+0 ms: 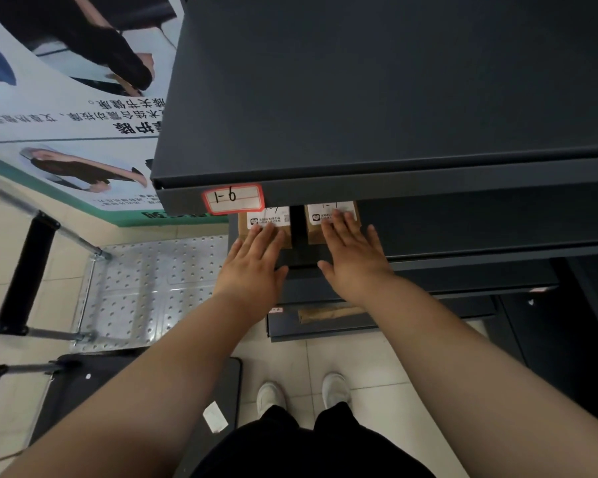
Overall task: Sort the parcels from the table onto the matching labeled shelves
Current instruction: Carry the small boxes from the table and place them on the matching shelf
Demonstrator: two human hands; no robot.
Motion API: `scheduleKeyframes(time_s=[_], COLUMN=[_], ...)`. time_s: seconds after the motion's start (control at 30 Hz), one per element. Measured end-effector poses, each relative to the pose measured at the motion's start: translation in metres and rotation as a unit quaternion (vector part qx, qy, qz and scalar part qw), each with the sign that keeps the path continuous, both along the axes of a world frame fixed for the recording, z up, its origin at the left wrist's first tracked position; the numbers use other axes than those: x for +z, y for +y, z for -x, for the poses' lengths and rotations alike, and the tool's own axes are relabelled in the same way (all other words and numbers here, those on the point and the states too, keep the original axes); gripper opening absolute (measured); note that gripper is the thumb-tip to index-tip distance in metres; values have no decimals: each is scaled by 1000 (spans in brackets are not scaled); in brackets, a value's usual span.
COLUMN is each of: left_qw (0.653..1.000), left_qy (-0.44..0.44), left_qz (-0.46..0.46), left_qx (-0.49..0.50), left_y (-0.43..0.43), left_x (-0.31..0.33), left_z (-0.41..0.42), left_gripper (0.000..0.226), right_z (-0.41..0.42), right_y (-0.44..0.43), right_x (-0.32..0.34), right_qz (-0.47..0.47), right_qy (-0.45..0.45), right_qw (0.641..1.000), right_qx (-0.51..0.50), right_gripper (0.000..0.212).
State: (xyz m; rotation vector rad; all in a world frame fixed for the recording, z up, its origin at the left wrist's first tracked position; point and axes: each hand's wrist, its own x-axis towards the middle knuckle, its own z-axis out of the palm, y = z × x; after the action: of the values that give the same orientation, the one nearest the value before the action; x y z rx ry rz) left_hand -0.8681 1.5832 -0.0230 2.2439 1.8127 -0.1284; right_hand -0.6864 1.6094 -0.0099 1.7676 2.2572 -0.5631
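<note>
- Two parcels sit side by side on the second shelf, a gap between them: the left parcel [245, 232] at 9 o'clock of the right parcel [313, 235], both with white stickers facing up.
- My left hand [252, 260] lies flat on the left parcel and my right hand [354, 253] on the right one. All fingers are straight and spread, gripping nothing, only pressing.
- At 12 o'clock the top shelf [394, 98] overhangs them. Its red-edged tag [233, 199] reads 1-6 or 1-9; I cannot tell which.
- At 6 o'clock, on a lower shelf, lies a third parcel [328, 313].
- At 8 o'clock stands a metal cart [145, 288].
- I judge these two shelved bar a last push inward. The stickers are too covered to check the match, and the table is out of view, so what remains is unknown.
</note>
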Motion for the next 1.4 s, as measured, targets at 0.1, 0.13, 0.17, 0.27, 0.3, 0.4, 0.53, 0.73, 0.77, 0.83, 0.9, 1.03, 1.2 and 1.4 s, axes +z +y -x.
scheduleKeyframes(time_s=[0.1,0.13,0.17,0.27,0.3,0.4,0.53,0.73,0.77,0.83,0.9,1.03,1.2,1.4], left_qw=[1000,1000,999,992,989,984,977,962,959,951,944,929,912,858], left_qy=[-5,-10,-15,-54,-69,-84,-83,-76,-75,-77,-78,-102,-137,-117], left_qz=[1,-13,-37,-96,-103,-81,-71,-60,-59,-67,-70,-75,-57,-40], left_qx=[-2,-7,-18,-67,-83,-134,-185,-254,-266,-292,-312,-347,-383,-498], left_y=[0,-2,-5,-17,-21,-34,-42,-64,-71,-85,-103,-153,-240,-349], left_x=[4,4,5,9,8,2,0,20,25,34,41,51,50,49], left_z=[1,1,-1,-12,-16,-28,-47,-96,-106,-129,-154,-212,-292,-377], left_gripper=[59,58,57,58,58,58,61,57,56,56,56,56,57,58], right_z=[1,2,2,0,-3,-10,-28,-71,-80,-99,-121,-171,-236,-287], right_y=[-19,-29,-40,-72,-81,-105,-136,-188,-198,-221,-246,-309,-427,-575], right_x=[11,14,17,17,15,7,2,20,23,29,34,44,55,58], right_qz=[-51,-59,-57,-17,-5,11,-3,-47,-57,-72,-81,-101,-122,-131], right_qy=[35,50,63,85,84,80,86,103,104,105,104,77,50,33], right_qw=[998,997,996,993,992,985,972,946,940,930,919,901,866,783], right_qx=[-12,-19,-29,-78,-96,-154,-221,-305,-319,-346,-372,-415,-483,-607], right_gripper=[72,71,71,68,68,68,69,68,67,67,67,67,67,68])
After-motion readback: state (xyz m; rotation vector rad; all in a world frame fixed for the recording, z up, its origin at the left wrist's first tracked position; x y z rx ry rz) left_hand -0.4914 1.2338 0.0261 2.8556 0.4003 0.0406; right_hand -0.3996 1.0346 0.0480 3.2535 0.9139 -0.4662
